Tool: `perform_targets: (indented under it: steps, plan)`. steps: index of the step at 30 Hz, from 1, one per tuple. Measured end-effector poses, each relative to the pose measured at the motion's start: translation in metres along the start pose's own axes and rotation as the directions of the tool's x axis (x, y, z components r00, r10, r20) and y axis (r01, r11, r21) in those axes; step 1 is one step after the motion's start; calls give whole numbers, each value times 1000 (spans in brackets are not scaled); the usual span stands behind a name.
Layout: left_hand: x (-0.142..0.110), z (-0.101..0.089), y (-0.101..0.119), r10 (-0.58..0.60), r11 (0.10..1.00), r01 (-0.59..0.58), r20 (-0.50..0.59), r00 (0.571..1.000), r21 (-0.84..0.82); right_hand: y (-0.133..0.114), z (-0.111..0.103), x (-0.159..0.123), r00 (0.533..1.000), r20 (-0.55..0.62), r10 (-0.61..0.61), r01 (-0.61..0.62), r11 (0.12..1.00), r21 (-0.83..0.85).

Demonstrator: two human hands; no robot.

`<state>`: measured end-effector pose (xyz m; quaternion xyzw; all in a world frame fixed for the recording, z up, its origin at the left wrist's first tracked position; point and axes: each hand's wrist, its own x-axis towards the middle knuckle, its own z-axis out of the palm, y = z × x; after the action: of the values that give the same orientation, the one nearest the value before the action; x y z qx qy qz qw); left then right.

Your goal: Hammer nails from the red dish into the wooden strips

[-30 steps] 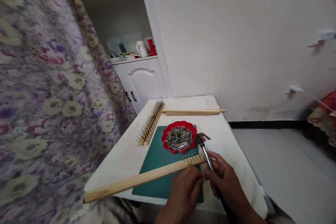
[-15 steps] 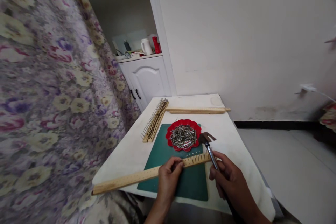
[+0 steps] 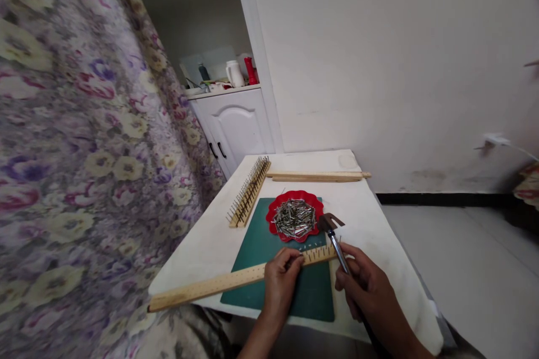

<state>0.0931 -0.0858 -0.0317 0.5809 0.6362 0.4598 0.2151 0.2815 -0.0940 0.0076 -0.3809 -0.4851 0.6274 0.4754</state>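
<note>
A long pale wooden strip [image 3: 210, 289] with rows of small holes lies across the green mat [image 3: 311, 303]; several nails stand in its right end. My left hand [image 3: 283, 277] is closed in a pinch on a nail at the strip, beside the standing nails; the fingers mostly hide the nail. In my right hand [image 3: 364, 286] is a hammer [image 3: 338, 248] with a shiny metal shaft, its dark claw head raised above the strip's right end. Behind the strip, a red scalloped dish [image 3: 273, 202] holds many loose nails [image 3: 295, 219].
Another strip full of upright nails [image 3: 249, 193] lies at the table's left side. Wooden strips [image 3: 315, 177] lie along the back of the white table [image 3: 197, 241]. A floral curtain [image 3: 105, 179] hangs at left, and a white cabinet [image 3: 242, 126] stands behind.
My left hand has moved from beside the right hand, first left onto the strip, then slightly right toward the standing nails. The hammer stays in my right hand. The view has shifted slightly.
</note>
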Motion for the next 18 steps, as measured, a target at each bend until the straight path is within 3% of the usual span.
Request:
perform_targets:
  steps: [11,18]
  plan:
    - [-2,0,-2,10,999,-10,16,1000,33,0,3,-1,1000,19,5,-5,1000,4]
    - [0,2,-4,9,999,-10,17,1000,32,2,2,-6,985,165,54,-42,996,-75]
